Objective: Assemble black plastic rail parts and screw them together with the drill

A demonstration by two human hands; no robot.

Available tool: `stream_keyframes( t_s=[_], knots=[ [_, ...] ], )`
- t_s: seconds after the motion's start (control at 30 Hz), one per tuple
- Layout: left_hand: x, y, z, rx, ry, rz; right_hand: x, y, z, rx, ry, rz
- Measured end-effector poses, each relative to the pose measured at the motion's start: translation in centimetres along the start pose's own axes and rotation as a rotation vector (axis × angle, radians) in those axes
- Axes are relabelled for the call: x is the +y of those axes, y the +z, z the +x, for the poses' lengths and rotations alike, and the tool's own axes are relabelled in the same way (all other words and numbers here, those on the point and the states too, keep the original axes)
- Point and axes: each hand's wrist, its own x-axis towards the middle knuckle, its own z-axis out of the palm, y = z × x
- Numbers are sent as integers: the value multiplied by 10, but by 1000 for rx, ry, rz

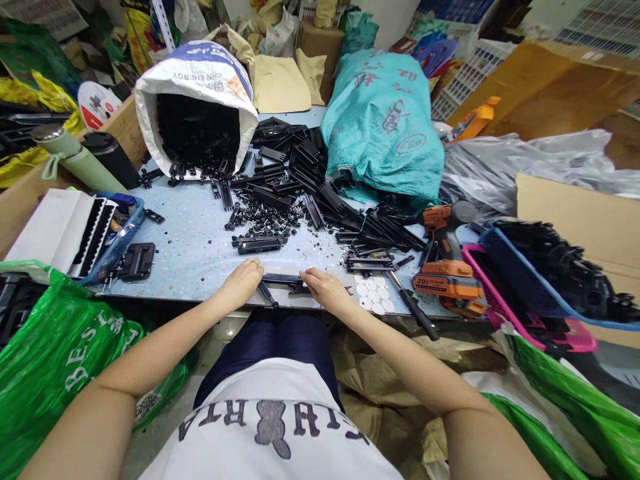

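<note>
At the near edge of the table (185, 230), left hand (244, 283) and right hand (327, 290) pinch a black strip (283, 277) by its ends; it seems partly assembled, with loose black parts (305, 167) heaped farther off.

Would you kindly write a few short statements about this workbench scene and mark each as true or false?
1. The left hand and right hand both hold a black bar. True.
2. The cordless drill is in the right hand. False: the drill is on the table, to that hand's right.
3. The white sack lies open, with black parts at its mouth. True.
4. The teal sack is left of the white sack. False: the teal sack is right of it.
</note>
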Motion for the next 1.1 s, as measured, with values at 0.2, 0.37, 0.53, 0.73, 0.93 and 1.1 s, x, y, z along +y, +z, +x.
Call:
stream_keyframes(
  t_s=[0.2, 0.37, 0.53, 0.73, 0.93, 1.1],
  knots=[
    [0, 10, 0, 35, 8, 20, 7, 11, -6, 165, -15, 143],
    [-6, 27, -12, 197, 97, 69, 8, 11, -10, 208, -44, 196],
    [-18, 38, -20, 207, 124, 74, 8, 11, -12, 229, -45, 205],
    [6, 37, -19, 210, 48, 114, 23, 33, -21, 218, -53, 230],
    [50, 54, 23, 20, 82, 23, 30, 54, -25, 232, -44, 169],
    [44, 60, 34, 4, 177, -8, 47, 52, -21, 133, -268, 82]
  ],
)
